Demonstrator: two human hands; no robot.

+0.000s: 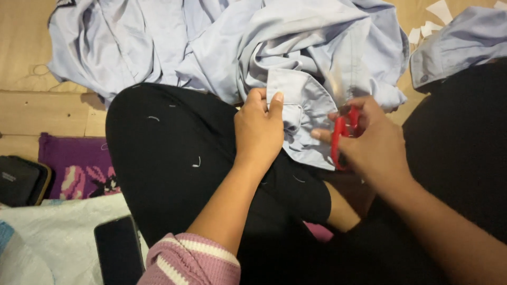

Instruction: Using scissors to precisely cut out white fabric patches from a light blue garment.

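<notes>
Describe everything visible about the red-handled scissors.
The red-handled scissors have glossy red loops that look like plastic. The right hand holds them, fingers through the loops, so much of the handle is covered. The blades are motion-blurred, showing only as a pale streak rising toward the crumpled light blue shirt fabric; whether they are open or closed cannot be told. The scissors sit just right of the light blue cuff that the left hand pinches, above the black-clothed lap.

Smooth, matt pale-blue woven cotton shirt (pixel 296 58) lies crumpled over matt black cloth trousers (pixel 174 158) flecked with thread. Glossy red plastic-handled scissors (pixel 340 134), blades blurred. Far left, matt pale wooden floor (pixel 31 105); near left, glossy black phone (pixel 119 250), ribbed pink knit sleeve (pixel 190 261).
</notes>
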